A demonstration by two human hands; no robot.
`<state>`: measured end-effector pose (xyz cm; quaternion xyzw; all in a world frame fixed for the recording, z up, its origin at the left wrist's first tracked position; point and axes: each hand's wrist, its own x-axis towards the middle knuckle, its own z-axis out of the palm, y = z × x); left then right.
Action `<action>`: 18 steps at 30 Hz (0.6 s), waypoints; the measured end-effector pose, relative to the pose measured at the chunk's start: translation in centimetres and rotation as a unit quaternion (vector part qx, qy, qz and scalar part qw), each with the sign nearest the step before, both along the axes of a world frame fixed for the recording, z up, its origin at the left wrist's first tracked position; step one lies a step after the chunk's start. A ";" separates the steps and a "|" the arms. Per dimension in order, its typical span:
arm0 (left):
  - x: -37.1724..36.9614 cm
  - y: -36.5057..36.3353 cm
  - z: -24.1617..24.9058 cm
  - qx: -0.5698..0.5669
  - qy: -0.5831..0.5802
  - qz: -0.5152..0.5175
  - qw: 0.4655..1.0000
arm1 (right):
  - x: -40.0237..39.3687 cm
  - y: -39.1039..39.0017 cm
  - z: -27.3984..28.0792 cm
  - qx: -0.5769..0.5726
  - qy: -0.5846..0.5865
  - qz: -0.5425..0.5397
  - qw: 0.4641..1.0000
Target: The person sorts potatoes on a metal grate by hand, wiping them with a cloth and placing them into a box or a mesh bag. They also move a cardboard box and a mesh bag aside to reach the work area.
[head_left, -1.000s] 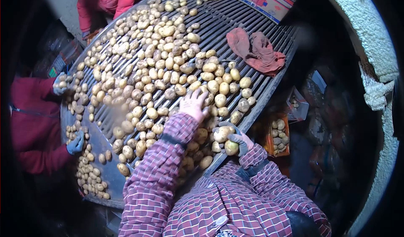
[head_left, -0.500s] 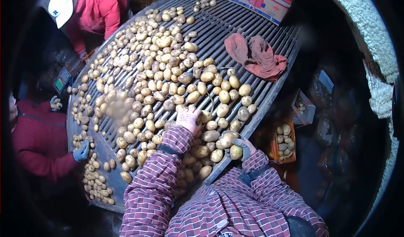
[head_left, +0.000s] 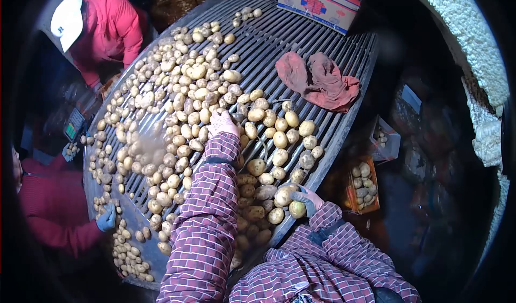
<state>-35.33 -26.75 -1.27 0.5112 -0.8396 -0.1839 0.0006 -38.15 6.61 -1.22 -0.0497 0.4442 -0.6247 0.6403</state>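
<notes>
Many potatoes (head_left: 196, 72) lie over a slatted metal table (head_left: 258, 34). My left hand (head_left: 223, 124), in a pale glove, reaches over the middle of the pile with its fingertips against the potatoes; whether it grips one cannot be made out. Near the table's lower right edge my right hand (head_left: 307, 200), in a grey and pink glove, is closed around potatoes, one pale (head_left: 285, 195) and one greenish (head_left: 298, 209). More potatoes lie packed between my two forearms.
A red cloth (head_left: 322, 82) and a banana box (head_left: 318, 4) rest on the table's far side. An orange-edged crate (head_left: 375, 184) and a smaller box (head_left: 385, 141), both with potatoes, stand right. Two co-workers, one in a pink jacket (head_left: 115, 29), one in dark red (head_left: 54, 211), are at the left.
My left hand has moved farther up and left over the pile. My right hand stays by the edge with its potatoes. The whole view has shifted slightly, and the lower co-worker's gloved hand has moved lower.
</notes>
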 end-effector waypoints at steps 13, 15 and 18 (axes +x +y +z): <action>5.7 -0.2 -5.2 0.045 0.210 -0.075 0.974 | 0.5 -0.7 0.3 -0.003 -0.048 -0.045 0.998; 6.3 1.2 -3.8 -0.020 0.127 -0.125 0.984 | 0.8 -1.6 2.4 -0.005 -0.076 -0.064 0.995; 6.4 2.7 -1.2 0.009 0.084 -0.132 0.988 | 1.1 -1.3 4.3 -0.037 -0.132 -0.094 0.986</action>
